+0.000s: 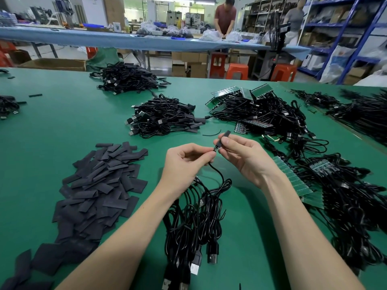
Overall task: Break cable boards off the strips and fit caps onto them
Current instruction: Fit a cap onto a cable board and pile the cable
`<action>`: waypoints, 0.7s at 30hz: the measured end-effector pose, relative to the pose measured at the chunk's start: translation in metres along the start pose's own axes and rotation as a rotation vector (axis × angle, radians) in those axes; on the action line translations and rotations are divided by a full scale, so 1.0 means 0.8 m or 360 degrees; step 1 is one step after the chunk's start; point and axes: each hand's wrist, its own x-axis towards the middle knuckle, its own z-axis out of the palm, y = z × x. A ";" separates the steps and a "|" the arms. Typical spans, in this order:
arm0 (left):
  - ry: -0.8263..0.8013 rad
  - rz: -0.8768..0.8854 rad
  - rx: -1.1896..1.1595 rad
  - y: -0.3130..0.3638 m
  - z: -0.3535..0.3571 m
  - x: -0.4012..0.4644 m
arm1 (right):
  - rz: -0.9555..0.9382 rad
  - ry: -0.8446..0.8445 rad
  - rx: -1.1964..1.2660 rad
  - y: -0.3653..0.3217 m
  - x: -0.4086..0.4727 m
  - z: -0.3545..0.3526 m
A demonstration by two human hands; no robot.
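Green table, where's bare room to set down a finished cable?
Bare table lies far left, between the caps and the far cable pile. Everything right of the right hand is crowded with cables and board strips.

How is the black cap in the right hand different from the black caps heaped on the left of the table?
The cap in the right hand is pinched above the table, with a cable board's end at its lower mouth; the heaped caps lie loose and flat on the green table. The held one points up and away; the heaped ones overlap at many angles. Both are flat, matt black sleeves.
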 end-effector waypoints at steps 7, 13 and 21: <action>-0.0017 0.0015 -0.0133 -0.001 -0.002 0.002 | 0.0044 -0.0096 -0.0037 0.005 -0.002 0.004; 0.0013 0.0011 -0.0220 -0.002 -0.004 0.003 | 0.0042 -0.0175 -0.0109 0.006 -0.004 0.008; -0.0041 -0.0065 -0.0322 0.000 -0.004 0.003 | -0.0140 -0.0152 -0.0146 0.010 -0.004 0.012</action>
